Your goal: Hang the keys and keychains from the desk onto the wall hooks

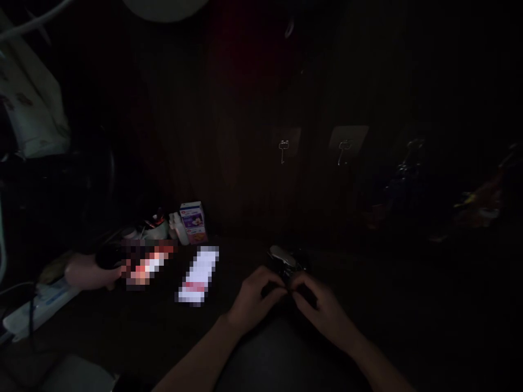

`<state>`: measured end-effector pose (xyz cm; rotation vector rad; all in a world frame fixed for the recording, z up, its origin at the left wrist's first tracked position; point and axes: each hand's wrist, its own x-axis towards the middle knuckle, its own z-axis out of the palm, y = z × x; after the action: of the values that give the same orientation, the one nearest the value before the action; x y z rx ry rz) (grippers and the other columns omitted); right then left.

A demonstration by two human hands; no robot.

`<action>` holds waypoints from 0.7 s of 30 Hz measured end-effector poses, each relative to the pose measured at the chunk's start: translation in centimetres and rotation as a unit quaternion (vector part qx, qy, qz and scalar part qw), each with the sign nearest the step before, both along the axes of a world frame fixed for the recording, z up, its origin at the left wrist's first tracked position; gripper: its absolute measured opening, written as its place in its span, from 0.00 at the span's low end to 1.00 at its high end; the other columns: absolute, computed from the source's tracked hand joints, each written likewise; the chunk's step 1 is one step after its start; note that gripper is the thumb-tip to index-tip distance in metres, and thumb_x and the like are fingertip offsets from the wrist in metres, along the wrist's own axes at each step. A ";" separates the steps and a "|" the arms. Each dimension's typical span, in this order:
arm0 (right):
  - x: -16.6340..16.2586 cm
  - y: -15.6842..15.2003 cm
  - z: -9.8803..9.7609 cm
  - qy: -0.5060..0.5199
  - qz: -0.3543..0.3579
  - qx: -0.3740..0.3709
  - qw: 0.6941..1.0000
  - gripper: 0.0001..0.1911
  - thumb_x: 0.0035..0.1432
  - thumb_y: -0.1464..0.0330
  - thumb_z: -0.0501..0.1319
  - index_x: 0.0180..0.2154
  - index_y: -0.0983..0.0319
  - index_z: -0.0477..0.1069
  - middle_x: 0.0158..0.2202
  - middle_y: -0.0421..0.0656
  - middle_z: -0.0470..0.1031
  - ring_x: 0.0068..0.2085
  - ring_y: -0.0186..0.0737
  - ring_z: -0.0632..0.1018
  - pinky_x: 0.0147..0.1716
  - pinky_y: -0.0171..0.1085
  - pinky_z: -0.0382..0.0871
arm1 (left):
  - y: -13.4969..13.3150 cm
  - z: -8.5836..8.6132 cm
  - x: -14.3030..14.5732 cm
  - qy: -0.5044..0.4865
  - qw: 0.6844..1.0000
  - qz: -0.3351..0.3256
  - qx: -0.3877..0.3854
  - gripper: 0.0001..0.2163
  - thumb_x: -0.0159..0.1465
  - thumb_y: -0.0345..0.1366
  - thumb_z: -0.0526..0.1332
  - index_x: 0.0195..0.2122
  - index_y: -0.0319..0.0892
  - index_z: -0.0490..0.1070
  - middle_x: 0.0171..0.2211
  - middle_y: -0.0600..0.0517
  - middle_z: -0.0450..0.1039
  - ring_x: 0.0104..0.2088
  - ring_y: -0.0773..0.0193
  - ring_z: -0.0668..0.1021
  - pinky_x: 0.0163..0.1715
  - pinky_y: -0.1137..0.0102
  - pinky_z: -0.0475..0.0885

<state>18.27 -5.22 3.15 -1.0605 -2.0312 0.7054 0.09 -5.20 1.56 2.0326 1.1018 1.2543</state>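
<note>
The light is very dim. My left hand (256, 299) and my right hand (323, 311) meet over the near part of the dark table, thumb and fingertips of each pinched together. Whatever lies between the fingertips is too dark and small to make out. Just beyond the fingers sits a small object (283, 255) with a pale, shiny rounded top and dark parts around it; its kind is unclear. A bright screen (199, 275), blurred into blocks, lies to the left of my left hand.
Further left are a second blurred glowing patch (151, 267), a pink rounded appliance (87, 271) and a white power strip (41, 307). A small purple and pink box (193, 222) stands at the back beside white bottles (178, 227). Metal hooks (283, 146) are on the dark upright surface behind.
</note>
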 end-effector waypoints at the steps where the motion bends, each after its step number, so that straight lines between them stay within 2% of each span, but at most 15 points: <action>1: 0.0 0.0 -0.1 0.000 0.002 -0.003 1.000 0.04 0.57 0.71 0.53 0.32 0.59 0.65 0.31 0.39 0.72 0.34 0.37 0.73 0.36 0.35 0.67 | 0.0 0.0 0.0 -0.003 1.000 -0.002 0.015 0.04 0.60 0.34 0.60 0.36 0.44 0.73 0.34 0.51 0.72 0.36 0.65 0.75 0.38 0.71 0.70; 6: 0.0 0.5 -0.5 0.011 -0.030 -0.027 0.999 0.03 0.56 0.70 0.54 0.33 0.59 0.66 0.31 0.39 0.72 0.36 0.39 0.74 0.36 0.36 0.67 | -0.2 0.2 -0.1 0.056 0.995 -0.047 0.071 0.08 0.61 0.30 0.57 0.38 0.45 0.73 0.40 0.48 0.71 0.40 0.64 0.74 0.40 0.70 0.71; 11: 0.2 1.0 -0.4 0.039 -0.062 0.001 0.997 0.04 0.57 0.69 0.55 0.31 0.58 0.67 0.33 0.40 0.73 0.37 0.39 0.74 0.37 0.37 0.68 | -0.3 0.5 0.1 0.085 0.990 -0.075 0.085 0.07 0.57 0.31 0.61 0.38 0.45 0.73 0.42 0.48 0.71 0.42 0.62 0.74 0.44 0.68 0.70; 17: 0.0 0.5 -0.2 0.042 -0.030 0.052 0.997 0.05 0.58 0.67 0.57 0.31 0.57 0.70 0.37 0.42 0.71 0.41 0.41 0.74 0.41 0.39 0.68 | 0.0 -0.3 0.2 -0.005 0.999 -0.011 0.052 0.10 0.59 0.32 0.60 0.42 0.42 0.68 0.41 0.47 0.71 0.42 0.61 0.74 0.44 0.66 0.69; 21: -0.2 0.1 -0.1 0.043 -0.034 0.070 0.996 0.05 0.57 0.67 0.57 0.31 0.56 0.72 0.39 0.43 0.71 0.42 0.41 0.73 0.43 0.40 0.68 | 0.0 -0.4 0.3 -0.003 1.000 -0.022 -0.008 0.09 0.60 0.32 0.59 0.42 0.44 0.70 0.41 0.49 0.73 0.43 0.61 0.74 0.45 0.65 0.69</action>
<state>18.07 -5.09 3.06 -0.9964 -1.9312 0.5555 0.35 -5.24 1.20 2.0296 1.0550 1.2252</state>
